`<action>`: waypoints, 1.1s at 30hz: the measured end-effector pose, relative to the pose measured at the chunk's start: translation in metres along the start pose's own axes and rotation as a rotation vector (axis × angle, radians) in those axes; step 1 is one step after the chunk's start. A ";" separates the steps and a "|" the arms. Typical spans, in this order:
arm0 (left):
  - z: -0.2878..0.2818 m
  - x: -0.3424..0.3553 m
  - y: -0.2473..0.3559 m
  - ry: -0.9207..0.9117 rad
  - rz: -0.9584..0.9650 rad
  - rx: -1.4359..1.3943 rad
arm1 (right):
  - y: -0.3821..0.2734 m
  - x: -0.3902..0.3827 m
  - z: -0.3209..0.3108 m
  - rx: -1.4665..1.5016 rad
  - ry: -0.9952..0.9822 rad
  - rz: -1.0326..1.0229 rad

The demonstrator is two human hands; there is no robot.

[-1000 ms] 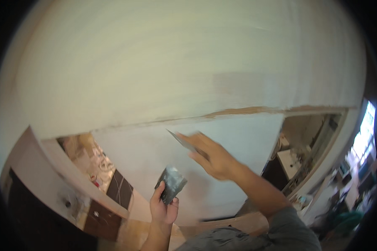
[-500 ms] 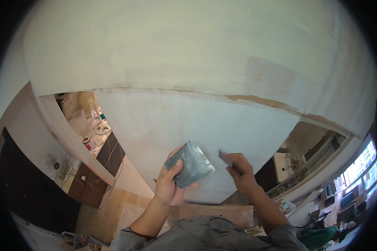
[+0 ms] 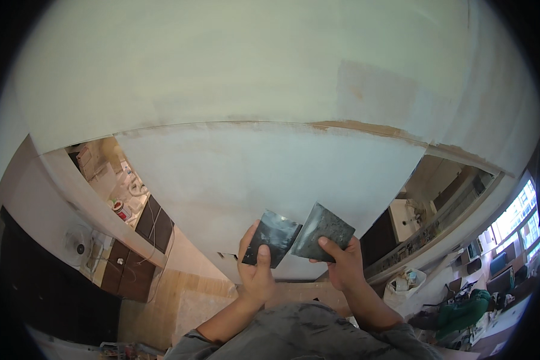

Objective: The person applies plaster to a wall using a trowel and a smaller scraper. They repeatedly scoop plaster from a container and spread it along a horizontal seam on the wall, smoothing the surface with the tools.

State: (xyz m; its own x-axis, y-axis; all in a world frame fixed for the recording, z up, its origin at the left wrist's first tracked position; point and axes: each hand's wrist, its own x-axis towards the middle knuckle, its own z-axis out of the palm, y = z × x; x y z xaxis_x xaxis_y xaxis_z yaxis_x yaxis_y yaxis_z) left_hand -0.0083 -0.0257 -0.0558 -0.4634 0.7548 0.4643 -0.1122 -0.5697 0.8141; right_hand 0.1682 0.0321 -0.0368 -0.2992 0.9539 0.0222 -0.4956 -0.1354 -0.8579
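Note:
My left hand (image 3: 257, 281) is closed round a flat, dark, square putty scraper (image 3: 276, 235), its thumb lying on the face. Whitish smears mark that scraper's upper end. My right hand (image 3: 346, 268) grips a second square scraper (image 3: 325, 227), grey-green and streaked, with the thumb pressed on its face. The two scrapers tilt toward each other, and their neighbouring edges look almost touching; whether they meet I cannot tell. Both are held in front of a pale wall panel (image 3: 252, 174).
A seam with a brown unpainted strip (image 3: 372, 127) crosses the wall above my hands. At left are a cluttered counter (image 3: 139, 210), a fan (image 3: 78, 245) and dark cabinets (image 3: 126, 270). Toward the right are a sink (image 3: 409, 217), a white bin (image 3: 405, 285) and a green item (image 3: 471, 312).
My right hand has moved left and its scraper has turned from nearly edge-on to face-on, close beside the other. The left hand's scraper has lowered slightly and tilted.

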 end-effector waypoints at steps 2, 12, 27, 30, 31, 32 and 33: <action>-0.002 -0.007 -0.003 -0.031 -0.010 0.074 | 0.003 -0.004 -0.002 -0.065 0.013 -0.002; -0.002 -0.016 -0.008 -0.125 0.183 0.231 | -0.008 -0.025 0.009 -0.271 0.081 -0.038; 0.008 -0.018 0.005 -0.183 0.198 0.278 | -0.011 -0.036 0.013 -0.224 0.154 -0.117; 0.010 -0.020 0.011 -0.215 0.179 0.317 | -0.015 -0.034 0.012 -0.246 0.134 -0.144; 0.011 -0.020 0.013 -0.222 0.173 0.316 | -0.016 -0.034 0.013 -0.252 0.126 -0.151; 0.011 -0.020 0.014 -0.229 0.158 0.311 | -0.018 -0.034 0.014 -0.260 0.128 -0.157; 0.011 -0.021 0.015 -0.236 0.143 0.306 | -0.020 -0.034 0.015 -0.269 0.130 -0.162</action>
State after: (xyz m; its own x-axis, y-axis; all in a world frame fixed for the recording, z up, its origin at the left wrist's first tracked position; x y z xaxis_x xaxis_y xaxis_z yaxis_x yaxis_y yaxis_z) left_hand 0.0093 -0.0469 -0.0493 -0.2368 0.7492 0.6186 0.2218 -0.5782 0.7852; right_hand 0.1756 -0.0017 -0.0126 -0.1192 0.9857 0.1188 -0.2904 0.0798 -0.9536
